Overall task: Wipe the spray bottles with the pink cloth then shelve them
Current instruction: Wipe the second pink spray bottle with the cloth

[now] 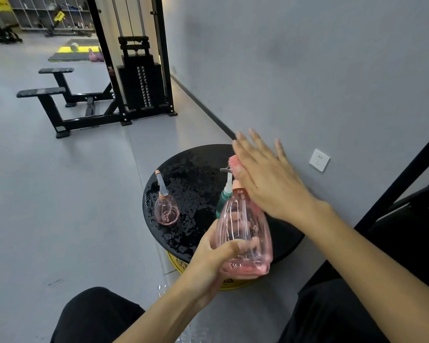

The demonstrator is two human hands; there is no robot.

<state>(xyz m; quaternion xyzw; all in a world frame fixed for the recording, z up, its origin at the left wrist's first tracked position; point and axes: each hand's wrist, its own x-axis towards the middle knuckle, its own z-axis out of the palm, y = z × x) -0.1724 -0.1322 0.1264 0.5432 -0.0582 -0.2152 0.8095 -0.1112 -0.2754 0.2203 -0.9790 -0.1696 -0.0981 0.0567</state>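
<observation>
Status: wiping in progress, nothing shelved yet (no shelf close by) — left hand [216, 258] is clamped round the base of the large pink bottle [243, 233], lifted over the desk [191, 174] edge at 5 o'clock, while right hand [265, 179], fingers spread flat, presses the pink cloth [235, 163] at the nozzle. Small pink bottle [166, 206] at 9 o'clock & teal pump bottle [224, 196] behind the held one stand untouched. Desk top is wet w/ droplets; the pump head sits just beside the cloth, so a knock is possible.
</observation>
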